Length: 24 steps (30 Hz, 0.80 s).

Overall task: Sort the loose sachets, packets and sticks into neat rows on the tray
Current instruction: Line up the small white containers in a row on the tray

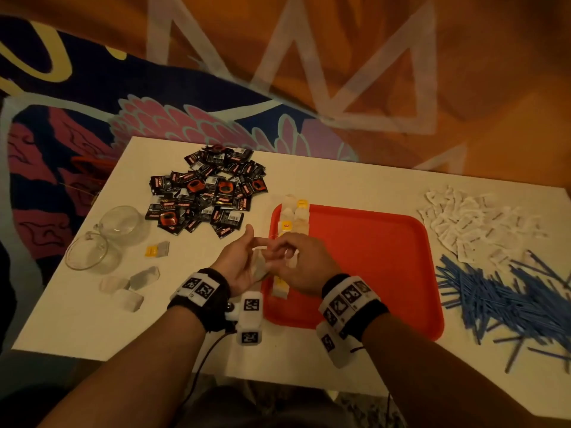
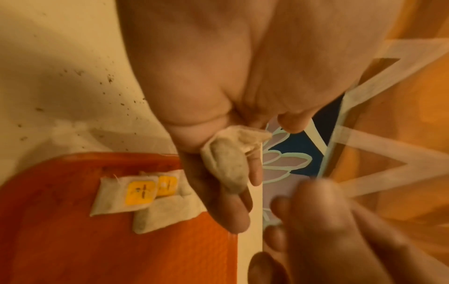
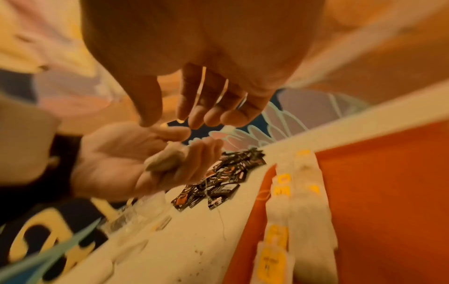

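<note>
My left hand (image 1: 244,261) is held palm-up just left of the red tray (image 1: 370,273), its fingers curled round a crumpled tea bag (image 2: 226,165) (image 3: 165,159). My right hand (image 1: 296,254) hovers over the tray's left edge, fingertips (image 3: 194,111) hanging down close above the left palm. A small yellow bit shows between its thumb and forefinger; whether they pinch it is unclear. Tea bags with yellow tags (image 1: 293,217) (image 3: 303,201) lie in a column along the tray's left side. Piles of black sachets (image 1: 210,193), white sachets (image 1: 469,220) and blue sticks (image 1: 500,298) lie on the table.
Two glass cups (image 1: 102,239) stand at the table's left, with a few loose tea bags (image 1: 133,285) and a tagged one (image 1: 157,249) beside them. The white table (image 1: 92,319) sits on a patterned rug. Most of the tray's surface is bare red.
</note>
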### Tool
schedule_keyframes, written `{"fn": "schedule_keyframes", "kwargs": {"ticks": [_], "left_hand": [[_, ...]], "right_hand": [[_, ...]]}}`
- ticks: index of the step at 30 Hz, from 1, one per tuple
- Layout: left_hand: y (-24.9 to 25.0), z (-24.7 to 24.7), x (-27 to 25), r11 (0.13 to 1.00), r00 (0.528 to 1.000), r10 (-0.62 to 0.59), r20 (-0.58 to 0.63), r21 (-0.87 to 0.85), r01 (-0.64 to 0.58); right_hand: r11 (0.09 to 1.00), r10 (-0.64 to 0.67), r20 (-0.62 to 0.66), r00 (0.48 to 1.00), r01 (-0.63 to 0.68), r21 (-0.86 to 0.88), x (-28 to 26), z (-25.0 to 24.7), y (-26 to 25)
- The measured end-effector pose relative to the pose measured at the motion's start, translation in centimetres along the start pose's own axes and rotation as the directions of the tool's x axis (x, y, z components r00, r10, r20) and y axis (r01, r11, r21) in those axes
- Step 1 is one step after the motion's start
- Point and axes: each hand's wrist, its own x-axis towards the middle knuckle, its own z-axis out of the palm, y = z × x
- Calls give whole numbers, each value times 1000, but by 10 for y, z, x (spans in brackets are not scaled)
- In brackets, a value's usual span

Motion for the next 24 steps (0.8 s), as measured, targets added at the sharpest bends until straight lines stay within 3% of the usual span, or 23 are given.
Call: {"fn": "schedule_keyframes", "kwargs": {"ticks": [2, 4, 8, 11, 14, 16, 18, 22, 24], "left_hand": [[2, 9, -2, 999, 999, -27, 28, -21, 28], [3, 17, -3, 1000, 999, -30, 25, 0, 30], [9, 28, -7, 998, 997, -8, 77, 67, 3], [9, 33, -11, 998, 994, -7, 113, 59, 0], [8, 35, -13, 999, 990, 33, 136, -26, -30], [7, 34, -14, 996, 986, 85, 144, -52, -78], [6, 36, -14, 987, 976, 163, 147, -13, -163], [8, 43, -14, 907, 929, 366, 64, 199, -371], [12, 47, -15, 816, 878, 478, 31, 354, -457]], "right_hand": [[971, -70, 121, 990, 95, -218, 0, -3, -12], [914, -55, 195, 979, 128, -386, -2, -3, -18], [906, -70, 94, 993, 103, -410, -3, -8, -15], [979, 18, -8, 1000, -19, -205, -2, -13, -10], [964, 151, -131, 980, -116, 239, -2, -21, -8], [830, 278, -111, 954, -181, 528, -1, -27, -10], [679, 356, -37, 934, -231, 697, 2, -31, -11], [446, 409, 69, 910, -265, 855, 7, -33, -6], [404, 417, 106, 902, -289, 868, 8, -34, -3]]}}
